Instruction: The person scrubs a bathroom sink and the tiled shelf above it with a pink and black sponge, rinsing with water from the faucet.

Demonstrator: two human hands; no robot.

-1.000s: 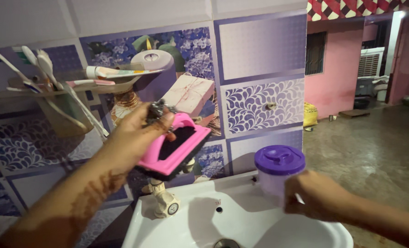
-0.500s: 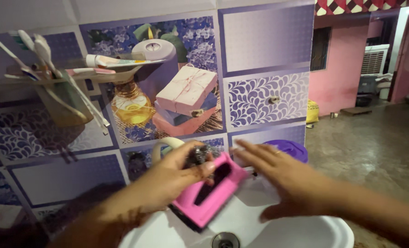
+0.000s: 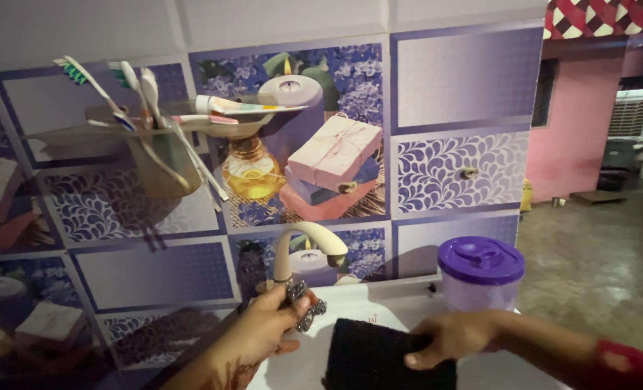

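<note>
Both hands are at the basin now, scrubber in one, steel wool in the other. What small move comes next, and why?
Probably turn on the tap: the left hand with the steel wool sits right below its spout, the right hand holds the dark scrubber over the basin, and no water is running.

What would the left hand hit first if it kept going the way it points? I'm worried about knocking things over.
Probably the cream tap: the left hand, holding a small dark metal scrubber, points up toward the tap's base, just beyond. Depth is hard to judge.
</note>
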